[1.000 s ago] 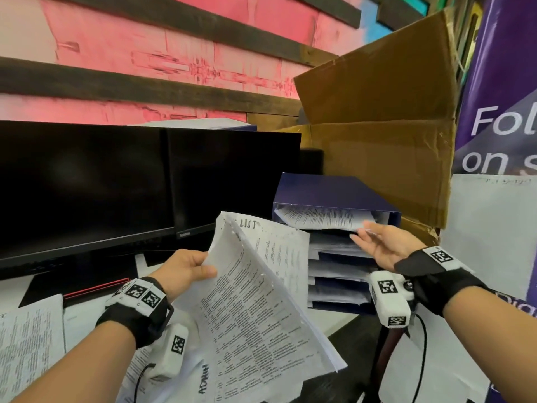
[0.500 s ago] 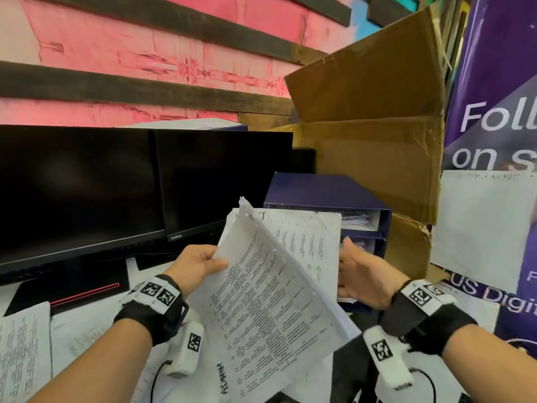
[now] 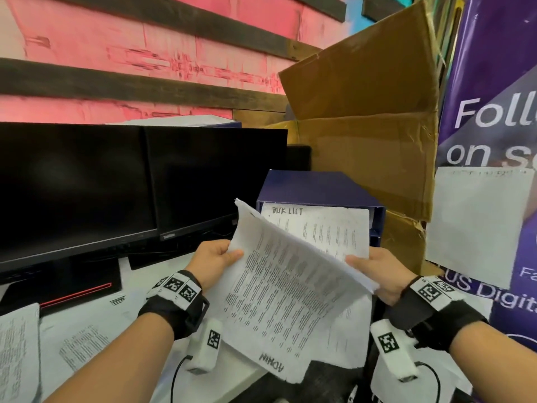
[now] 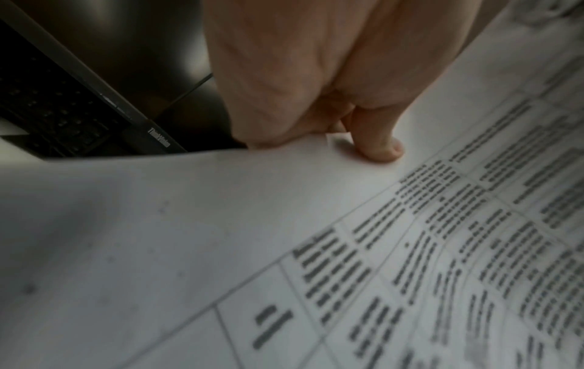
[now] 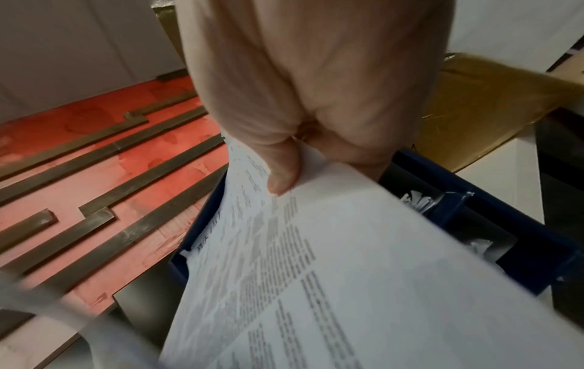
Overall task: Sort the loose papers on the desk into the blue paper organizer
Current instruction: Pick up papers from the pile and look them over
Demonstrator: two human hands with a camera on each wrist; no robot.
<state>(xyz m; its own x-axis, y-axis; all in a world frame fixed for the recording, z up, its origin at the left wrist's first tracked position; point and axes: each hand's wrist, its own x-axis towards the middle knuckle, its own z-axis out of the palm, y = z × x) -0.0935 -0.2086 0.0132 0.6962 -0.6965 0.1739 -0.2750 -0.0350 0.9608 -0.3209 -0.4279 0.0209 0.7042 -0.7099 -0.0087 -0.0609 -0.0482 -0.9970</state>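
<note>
Papers are up off the desk in both of your hands: your left hand (image 3: 213, 258) pinches the left edge of a printed sheet (image 3: 279, 289) with the thumb on top, and handwritten "ADMIN" runs along that sheet's near bottom edge, upside down to you. Behind it, your right hand (image 3: 380, 271) grips the right side of a second sheet (image 3: 322, 228) headed "TASK LIST" in handwriting, thumb pressed on its face. Both pages carry a table of small print too blurred to read. The task-list sheet stands just in front of the blue paper organizer (image 3: 313, 189), its top edge at the organizer's upper slot; the right wrist view shows the organizer's blue dividers (image 5: 467, 214) with bits of white paper inside.

More loose papers (image 3: 78, 344) lie flat on the white desk (image 3: 139, 283) under your left forearm, printed text on them illegible. Left of the organizer stand two dark monitors (image 3: 116, 184); the nearer one carries a small logo on its bottom bezel, which in the left wrist view (image 4: 159, 137) looks like "ThinkVision", though it is soft. A torn cardboard box (image 3: 366, 112) rises behind the organizer. To your right hangs a purple banner (image 3: 494, 112) with white lettering cut off at the frame edge: "Foll", "on s", and lower "US Digit". A blank white sheet (image 3: 476, 225) covers part of it
</note>
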